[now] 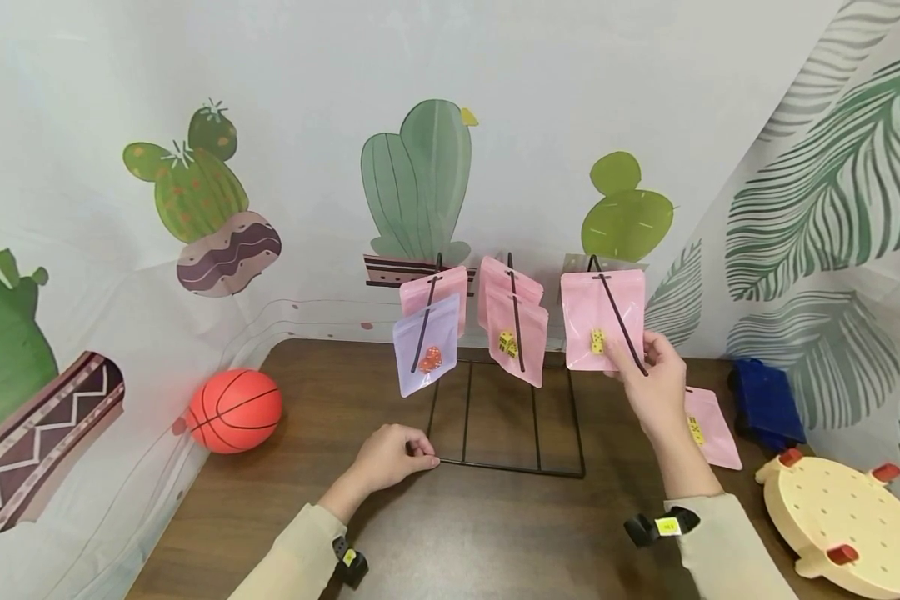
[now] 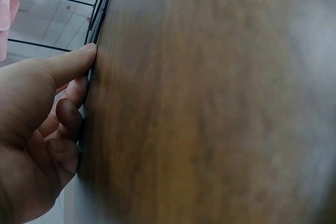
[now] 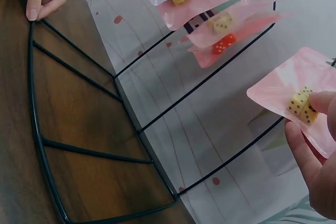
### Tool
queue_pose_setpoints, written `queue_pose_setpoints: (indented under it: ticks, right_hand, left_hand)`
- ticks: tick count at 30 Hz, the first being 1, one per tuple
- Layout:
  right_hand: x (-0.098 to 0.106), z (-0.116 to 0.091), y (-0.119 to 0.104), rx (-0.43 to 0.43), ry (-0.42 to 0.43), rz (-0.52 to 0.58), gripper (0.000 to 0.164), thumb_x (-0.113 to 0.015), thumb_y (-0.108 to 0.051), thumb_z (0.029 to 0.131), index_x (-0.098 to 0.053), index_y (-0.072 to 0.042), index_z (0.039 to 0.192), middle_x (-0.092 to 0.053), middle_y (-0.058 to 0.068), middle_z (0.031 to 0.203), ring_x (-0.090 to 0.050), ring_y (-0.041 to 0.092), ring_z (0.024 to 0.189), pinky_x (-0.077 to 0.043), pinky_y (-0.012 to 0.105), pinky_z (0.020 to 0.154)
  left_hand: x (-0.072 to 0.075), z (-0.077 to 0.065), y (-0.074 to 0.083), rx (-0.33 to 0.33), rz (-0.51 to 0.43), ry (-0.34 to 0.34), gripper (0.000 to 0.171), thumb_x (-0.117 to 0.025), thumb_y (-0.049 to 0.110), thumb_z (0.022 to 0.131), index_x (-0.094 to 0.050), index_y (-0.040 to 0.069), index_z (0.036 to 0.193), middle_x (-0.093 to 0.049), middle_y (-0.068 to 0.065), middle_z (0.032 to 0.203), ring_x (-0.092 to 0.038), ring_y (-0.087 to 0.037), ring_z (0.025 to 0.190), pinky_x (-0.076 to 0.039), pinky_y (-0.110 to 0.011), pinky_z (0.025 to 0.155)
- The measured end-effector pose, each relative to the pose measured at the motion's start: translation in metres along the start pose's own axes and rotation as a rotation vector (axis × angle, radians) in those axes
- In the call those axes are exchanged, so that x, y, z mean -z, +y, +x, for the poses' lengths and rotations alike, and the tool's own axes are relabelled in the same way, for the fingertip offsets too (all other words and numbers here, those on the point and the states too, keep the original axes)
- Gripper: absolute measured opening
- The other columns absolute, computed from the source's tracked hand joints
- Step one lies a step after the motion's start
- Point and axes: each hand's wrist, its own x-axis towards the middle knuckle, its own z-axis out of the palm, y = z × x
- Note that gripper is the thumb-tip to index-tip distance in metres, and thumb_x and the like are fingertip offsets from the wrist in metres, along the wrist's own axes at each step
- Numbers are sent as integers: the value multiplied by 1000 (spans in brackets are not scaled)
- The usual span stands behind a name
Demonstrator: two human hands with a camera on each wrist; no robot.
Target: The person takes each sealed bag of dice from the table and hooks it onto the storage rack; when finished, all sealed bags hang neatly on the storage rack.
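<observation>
My right hand (image 1: 656,383) pinches a pink zip pouch (image 1: 581,304) with yellow dice inside, thumb over the dice in the right wrist view. This pouch hangs on the right hook of a black wire rack (image 1: 510,470). At the rack's front left corner, my left hand (image 1: 396,458) pinches the base wire; its thumb (image 2: 79,59) lies on the wire in the left wrist view. On the left hook, a lilac pouch (image 1: 408,337) with orange-red dice hangs before a pink one (image 1: 453,293). Two pink pouches (image 1: 534,337) share the middle hook, the front one holding yellow dice.
Another pink pouch (image 1: 716,429) with yellow dice lies on the table right of the rack. Beyond it are a dark blue object (image 1: 768,404) and a round cream stool-like piece (image 1: 855,517) with red-tipped pegs. An orange-red toy basketball (image 1: 236,411) sits at the left.
</observation>
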Motion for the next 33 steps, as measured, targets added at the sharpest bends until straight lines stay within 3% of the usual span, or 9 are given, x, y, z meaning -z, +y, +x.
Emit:
queue_pose_setpoints:
  ticks: [8,14,21,24,26,28,31,33]
  right_hand:
    - [4,8,11,53,6,-189,33,-79,-16,94,-65,5,115,-66,-6,88,-68,0,63,-55,18,60]
    - [13,7,27,61,7,-242,28,-74,-17,98,-67,5,113,-73,9,95,-71,2,76,-57,20,66]
    - [35,2,47,20,85,-446,22,-75,-23,97,-72,-2,102,-72,-3,82,-64,-3,71,-49,11,64]
    - [48,-1,57,15,117,-551,20,-74,-24,97,-74,-5,103,-73,2,86,-61,-2,75,-45,11,67]
    - [58,-3,65,5,126,-619,23,-72,-25,97,-74,-4,106,-73,10,96,-64,8,84,-46,19,75]
    - [68,-3,71,-19,116,-683,29,-71,-27,97,-72,-2,112,-71,20,108,-65,25,99,-47,35,87]
    - [80,-4,79,-84,84,-800,44,-70,-33,96,-66,0,125,-60,32,128,-50,52,122,-36,61,98]
    - [86,-5,83,-142,51,-857,54,-70,-35,95,-60,1,134,-49,37,138,-37,59,130,-28,70,103]
  left_hand:
    - [-1,0,0,-32,-6,16,13,-86,32,87,-75,32,80,-62,24,71,-56,-1,65,-46,-26,60]
    - [-2,1,1,-9,9,2,13,-85,34,87,-74,34,80,-61,25,70,-56,0,65,-46,-26,62]
    - [-2,1,1,-24,3,12,13,-86,32,87,-75,32,80,-62,25,71,-55,-1,66,-46,-26,62]
    - [-1,1,1,-24,9,13,13,-86,32,87,-75,32,79,-62,24,71,-55,-1,66,-46,-27,62]
    - [-1,1,2,-20,14,11,14,-86,32,87,-75,32,79,-62,24,71,-55,-1,66,-46,-27,62]
    - [-1,0,2,-17,18,9,13,-86,33,88,-75,32,80,-62,24,71,-55,-1,67,-46,-27,63]
    - [-1,0,2,-16,18,9,13,-86,32,87,-75,31,80,-62,23,71,-55,-1,66,-46,-27,62]
    - [-1,0,1,-18,16,11,13,-86,32,87,-75,31,80,-62,23,70,-55,-1,66,-46,-27,62]
